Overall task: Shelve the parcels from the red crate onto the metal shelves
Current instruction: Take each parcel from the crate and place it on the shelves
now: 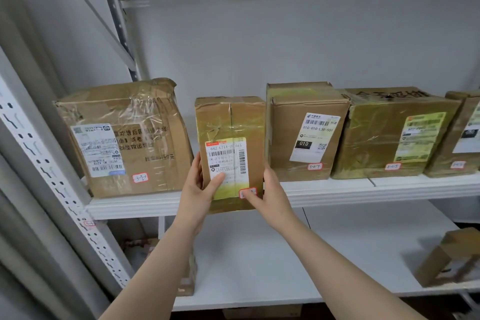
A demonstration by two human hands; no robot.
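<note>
Step in hand: placing. A narrow upright parcel (230, 125) is at the near edge of the middle shelf (363, 191), in the gap between the large crumpled box (122, 138) on the left and the box with the 010 label (291, 138) on the right. Its lower end hangs in front of the shelf lip, so I judge it not yet seated.

Grip: left hand (197, 189) holds the parcel's left edge, thumb lying across the shipping label, fingers hidden behind. Right hand (272, 195) holds the lower right corner, thumb pressing on the small red-bordered sticker (247, 193).

Next move, as I read it: lift the base over the lip, then slide the parcel far enough back to line up with its neighbours, keeping it upright. The gap is snug on the right.

Count:
- Middle shelf: five parcels with the held one; besides those named, a green-taped box (376, 138) and one cut off at the far right (462, 138).
- Lower shelf (259, 254): one small box at right (446, 257), one at left (185, 286) partly hidden by the arm.
- Hands: two.
- Red crate: none in view.
</note>
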